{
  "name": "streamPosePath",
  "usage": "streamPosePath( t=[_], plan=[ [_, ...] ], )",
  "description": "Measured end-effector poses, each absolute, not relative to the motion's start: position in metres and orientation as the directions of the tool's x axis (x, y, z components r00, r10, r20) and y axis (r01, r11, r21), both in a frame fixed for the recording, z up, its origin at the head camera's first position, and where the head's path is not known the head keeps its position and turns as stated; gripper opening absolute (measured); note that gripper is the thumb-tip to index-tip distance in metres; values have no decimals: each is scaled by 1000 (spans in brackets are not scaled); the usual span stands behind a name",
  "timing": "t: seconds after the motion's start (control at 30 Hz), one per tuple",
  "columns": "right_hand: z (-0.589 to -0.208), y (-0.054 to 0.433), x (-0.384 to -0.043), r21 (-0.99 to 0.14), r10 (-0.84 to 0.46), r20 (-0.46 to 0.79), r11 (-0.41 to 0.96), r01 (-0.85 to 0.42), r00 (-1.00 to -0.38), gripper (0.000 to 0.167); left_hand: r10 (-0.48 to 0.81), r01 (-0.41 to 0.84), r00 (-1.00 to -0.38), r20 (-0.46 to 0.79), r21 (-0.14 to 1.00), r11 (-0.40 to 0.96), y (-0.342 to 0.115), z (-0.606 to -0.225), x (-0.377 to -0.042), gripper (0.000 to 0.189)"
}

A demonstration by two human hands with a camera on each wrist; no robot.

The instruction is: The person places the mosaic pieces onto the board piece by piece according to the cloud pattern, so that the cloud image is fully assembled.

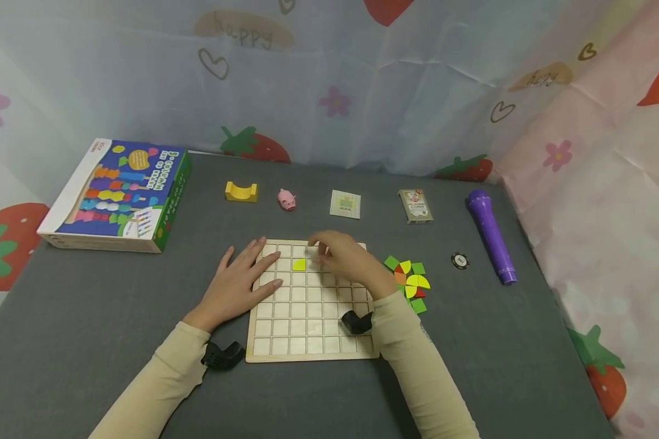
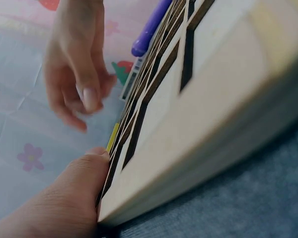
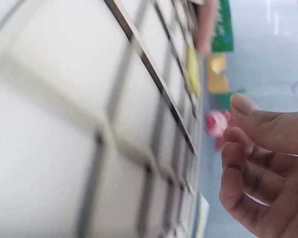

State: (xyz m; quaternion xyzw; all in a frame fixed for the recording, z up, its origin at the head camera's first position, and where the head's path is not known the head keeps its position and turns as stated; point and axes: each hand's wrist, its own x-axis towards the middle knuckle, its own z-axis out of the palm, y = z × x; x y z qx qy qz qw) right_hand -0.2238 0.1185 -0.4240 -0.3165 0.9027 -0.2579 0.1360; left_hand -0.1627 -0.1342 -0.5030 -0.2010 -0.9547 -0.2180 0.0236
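Note:
A square wooden grid board (image 1: 315, 329) lies on the grey table, its cells divided by raised strips. One small yellow tile (image 1: 299, 264) sits in a cell near the far side. My left hand (image 1: 238, 283) rests with spread fingers on the board's far left part, thumb and fingertips over the edge cells. Above the board's far right part hovers my right hand (image 1: 347, 259), fingers loosely bent. Nothing shows between its thumb and fingers in the right wrist view. Right of the board lies a pile of green, yellow, orange and red tiles (image 1: 412, 280), partly behind the right forearm.
Along the back stand a boxed game (image 1: 115, 195), a yellow arched block (image 1: 241, 192), a pink pig figure (image 1: 287, 200), a square card (image 1: 345, 204) and a card box (image 1: 415, 206). A black-and-white chip (image 1: 460, 261) and a purple microphone-shaped object (image 1: 491, 235) lie at the right.

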Motion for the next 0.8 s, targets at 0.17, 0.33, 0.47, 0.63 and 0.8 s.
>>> streamPosePath(
  t=[0.17,0.33,0.47,0.63,0.8],
  plan=[
    [-409,161,-218,-524,-585,-71,711,-469,-808,26,372,393,-919,134,419,819,-134,-502,-162,68],
    [-409,201,-211,-501,-507,-118,773,-389,-854,25,376,397,-917,136,419,817,-135,-502,-161,68],
    [-415,224,-207,-477,-489,-169,800,-363,-856,23,377,398,-916,137,420,816,-135,-503,-161,68],
    [-420,237,-203,-422,-518,-203,812,-404,-831,28,375,397,-917,140,422,815,-135,-505,-161,68],
    [-422,239,-202,-403,-518,-219,820,-407,-826,29,373,395,-918,137,424,815,-135,-505,-163,68]
  ],
)
